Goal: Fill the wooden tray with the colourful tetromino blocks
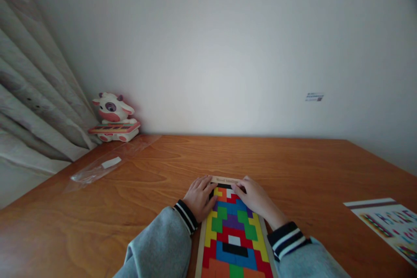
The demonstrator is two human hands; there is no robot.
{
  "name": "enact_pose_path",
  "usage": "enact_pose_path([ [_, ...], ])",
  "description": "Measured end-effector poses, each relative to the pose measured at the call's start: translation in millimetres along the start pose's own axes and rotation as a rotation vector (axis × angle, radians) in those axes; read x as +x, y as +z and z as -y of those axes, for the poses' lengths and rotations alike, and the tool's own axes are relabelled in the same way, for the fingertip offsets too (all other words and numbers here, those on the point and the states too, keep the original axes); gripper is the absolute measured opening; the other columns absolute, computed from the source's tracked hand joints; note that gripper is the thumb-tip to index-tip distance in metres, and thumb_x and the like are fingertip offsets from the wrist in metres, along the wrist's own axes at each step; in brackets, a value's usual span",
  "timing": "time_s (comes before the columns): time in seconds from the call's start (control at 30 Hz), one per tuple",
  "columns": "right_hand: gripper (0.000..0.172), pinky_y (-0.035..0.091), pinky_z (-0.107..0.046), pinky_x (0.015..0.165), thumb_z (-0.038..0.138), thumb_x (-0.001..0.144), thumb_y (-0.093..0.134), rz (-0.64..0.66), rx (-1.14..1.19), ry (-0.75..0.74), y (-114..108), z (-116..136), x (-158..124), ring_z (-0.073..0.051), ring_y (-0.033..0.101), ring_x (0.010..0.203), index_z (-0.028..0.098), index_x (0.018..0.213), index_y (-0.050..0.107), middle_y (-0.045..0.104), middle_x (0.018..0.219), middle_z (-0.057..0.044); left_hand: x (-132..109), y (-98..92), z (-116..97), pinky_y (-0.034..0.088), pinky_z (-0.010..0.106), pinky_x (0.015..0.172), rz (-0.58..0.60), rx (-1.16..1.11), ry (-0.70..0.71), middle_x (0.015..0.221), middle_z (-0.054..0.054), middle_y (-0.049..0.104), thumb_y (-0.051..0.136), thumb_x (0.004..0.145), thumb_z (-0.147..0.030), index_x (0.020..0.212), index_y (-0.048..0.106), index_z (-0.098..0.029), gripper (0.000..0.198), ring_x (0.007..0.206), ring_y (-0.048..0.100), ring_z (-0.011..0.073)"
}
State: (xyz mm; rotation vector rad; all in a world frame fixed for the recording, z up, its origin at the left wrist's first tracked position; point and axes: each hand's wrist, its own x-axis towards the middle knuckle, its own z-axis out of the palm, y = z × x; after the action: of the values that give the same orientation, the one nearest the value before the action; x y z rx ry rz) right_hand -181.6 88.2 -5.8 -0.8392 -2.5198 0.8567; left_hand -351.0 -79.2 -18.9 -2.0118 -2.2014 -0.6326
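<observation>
A wooden block puzzle board (pixel 201 243) lies lengthwise before me, its frame filled with colourful flat blocks. A purple block (pixel 233 222) sits near the middle, and a black block (pixel 235 249) lies lower down inside a blue one. My left hand (pixel 199 197) rests on the board's upper left edge, fingers stretched out, thumb over the blocks. At the upper right corner, my right hand (pixel 256 197) is bent round the frame, its thumb and forefinger near a white block (pixel 230 193). The right hand's other fingers are mostly hidden.
A cow-shaped toy keyboard (pixel 114 128) stands at the back left of the wooden table (pixel 293 169). A clear plastic bag (pixel 94 176) lies in front of it. On the right is a printed sheet (pixel 384 221) with colourful letters. A curtain (pixel 32 95) hangs at left.
</observation>
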Motion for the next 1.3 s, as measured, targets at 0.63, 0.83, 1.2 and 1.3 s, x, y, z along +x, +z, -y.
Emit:
enact_pose_path([
  [0.63,0.049,0.048,-0.047,0.095,0.059,0.091,0.038,-0.577,0.046,0.052,-26,-78,-17,-0.029,0.064,0.105,0.019,0.108,0.061,0.068,0.113,-0.015,-11,-14.4,74,0.039,0.051,0.11,-0.234,0.107,-0.218,0.144,0.014,0.049,0.047,0.093,-0.035,0.126,0.061,-0.017,0.04,0.134,0.045,0.0306],
  [0.83,0.059,0.028,-0.052,0.114,0.052,0.095,0.031,-0.359,-0.433,-0.038,-21,-77,-34,-0.029,0.039,0.139,0.017,0.138,0.051,0.049,0.146,-0.013,-32,-18.7,97,0.025,0.057,0.115,-0.046,0.307,-0.495,0.152,0.012,0.039,0.05,0.09,-0.051,0.14,0.052,-0.023,0.057,0.141,0.033,0.0354],
  [1.2,0.062,0.017,-0.056,0.116,0.051,0.096,0.029,-0.093,-0.651,0.184,-18,-51,-59,-0.028,0.023,0.146,0.022,0.15,0.034,0.027,0.158,-0.009,-57,-19.0,71,0.025,0.054,0.115,-0.064,0.358,-0.471,0.151,0.008,0.041,0.046,0.093,-0.05,0.143,0.048,-0.025,0.055,0.14,0.036,0.0318],
  [1.3,0.063,0.019,-0.057,0.115,0.053,0.095,0.03,-0.12,-0.612,0.159,-17,-49,-65,-0.029,0.026,0.145,0.021,0.149,0.038,0.03,0.157,-0.011,-61,-22.0,66,0.026,0.055,0.114,-0.071,0.324,-0.466,0.151,0.01,0.042,0.046,0.093,-0.048,0.142,0.049,-0.024,0.054,0.139,0.037,0.032],
])
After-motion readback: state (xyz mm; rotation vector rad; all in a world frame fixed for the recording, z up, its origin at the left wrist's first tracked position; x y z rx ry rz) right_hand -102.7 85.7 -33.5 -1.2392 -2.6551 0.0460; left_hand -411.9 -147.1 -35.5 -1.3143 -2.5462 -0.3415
